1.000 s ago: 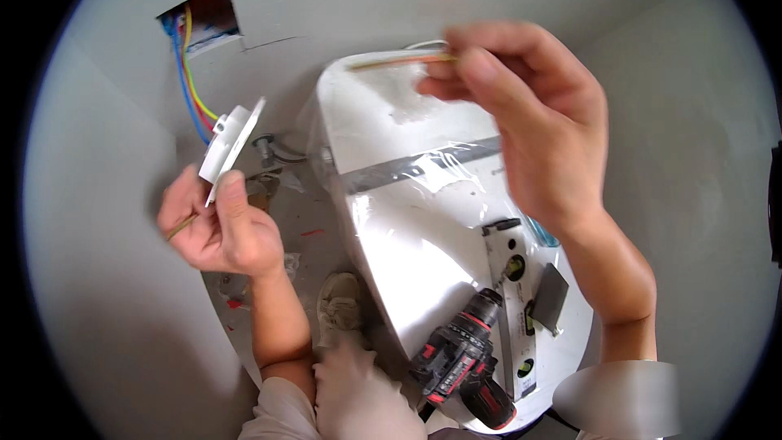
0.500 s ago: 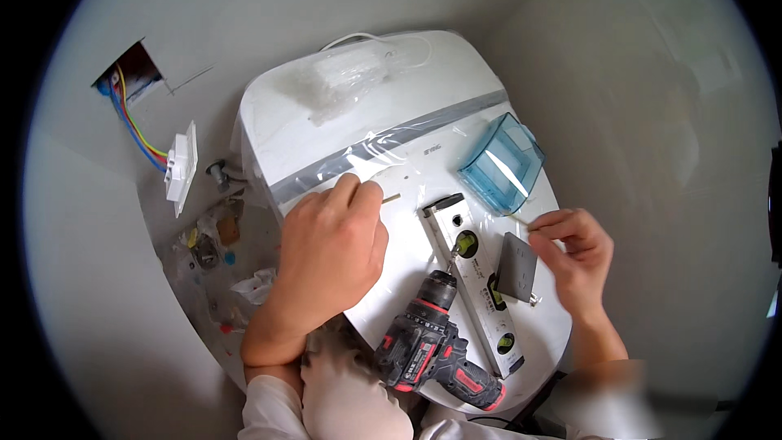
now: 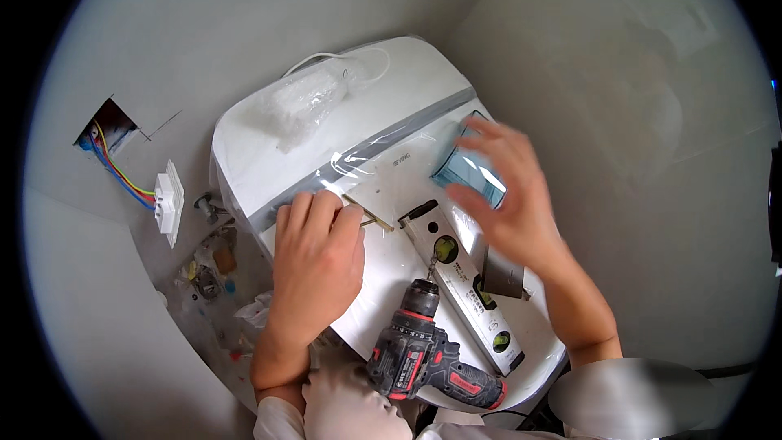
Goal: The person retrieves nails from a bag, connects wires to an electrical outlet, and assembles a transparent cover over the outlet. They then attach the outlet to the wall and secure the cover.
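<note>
My left hand (image 3: 318, 265) is closed, its fingers curled over thin brass-coloured sticks (image 3: 371, 213) that poke out to the right; their hidden ends do not show. My right hand (image 3: 513, 195) reaches over a clear blue plastic cover box (image 3: 468, 175), thumb and fingers apart and blurred; I cannot tell whether they touch it. Between the hands lies a white spirit level (image 3: 464, 289) with green vials. A black and red cordless drill (image 3: 411, 342) rests beside it, its bit over the level. A dark grey wall plate (image 3: 503, 275) sits partly under my right wrist.
All this lies on a white toilet lid (image 3: 285, 163) wrapped in clear film. On the left, a white socket (image 3: 167, 204) hangs on coloured wires (image 3: 118, 167) from a square wall hole (image 3: 110, 124). Loose hardware and plastic bags (image 3: 208, 281) lie on the floor below.
My right hand, which held a thin stick near the wall plate, has moved up and left over the blue cover box. More than one stick now shows at my left hand. The view has shifted slightly.
</note>
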### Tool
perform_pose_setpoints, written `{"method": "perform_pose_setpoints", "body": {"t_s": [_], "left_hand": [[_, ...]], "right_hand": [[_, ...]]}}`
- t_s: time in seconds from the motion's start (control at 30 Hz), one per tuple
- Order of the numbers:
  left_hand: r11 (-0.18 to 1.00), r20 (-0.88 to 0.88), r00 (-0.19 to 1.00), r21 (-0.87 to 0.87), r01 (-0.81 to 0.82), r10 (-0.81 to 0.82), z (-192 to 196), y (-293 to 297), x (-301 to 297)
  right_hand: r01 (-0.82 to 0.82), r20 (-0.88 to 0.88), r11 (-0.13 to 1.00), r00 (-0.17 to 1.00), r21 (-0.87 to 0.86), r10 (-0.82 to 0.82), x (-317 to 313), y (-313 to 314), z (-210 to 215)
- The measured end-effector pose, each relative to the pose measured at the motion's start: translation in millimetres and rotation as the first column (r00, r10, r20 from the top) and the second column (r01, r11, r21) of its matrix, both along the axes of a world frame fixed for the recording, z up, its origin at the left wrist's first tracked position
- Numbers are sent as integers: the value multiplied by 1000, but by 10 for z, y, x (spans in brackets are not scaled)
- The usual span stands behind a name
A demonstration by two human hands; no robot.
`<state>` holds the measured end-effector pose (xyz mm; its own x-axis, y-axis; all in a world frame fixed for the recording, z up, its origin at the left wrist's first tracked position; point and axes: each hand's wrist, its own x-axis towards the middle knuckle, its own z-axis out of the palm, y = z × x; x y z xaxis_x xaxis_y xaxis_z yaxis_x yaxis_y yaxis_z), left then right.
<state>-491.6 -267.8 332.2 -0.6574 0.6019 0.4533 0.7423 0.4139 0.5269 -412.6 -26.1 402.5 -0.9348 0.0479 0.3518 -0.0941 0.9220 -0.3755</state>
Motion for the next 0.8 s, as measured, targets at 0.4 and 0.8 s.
{"method": "perform_pose_setpoints", "body": {"t_s": [0.4, 0.8], "left_hand": [[988, -41, 996, 136, -76, 82, 422, -19, -39], [619, 660, 278, 361, 697, -698, 2190, 786, 497]], "right_hand": [[239, 329, 953, 929, -185, -169, 166, 736, -31], [60, -474, -768, 755, -637, 452, 1678, 202, 500]]}}
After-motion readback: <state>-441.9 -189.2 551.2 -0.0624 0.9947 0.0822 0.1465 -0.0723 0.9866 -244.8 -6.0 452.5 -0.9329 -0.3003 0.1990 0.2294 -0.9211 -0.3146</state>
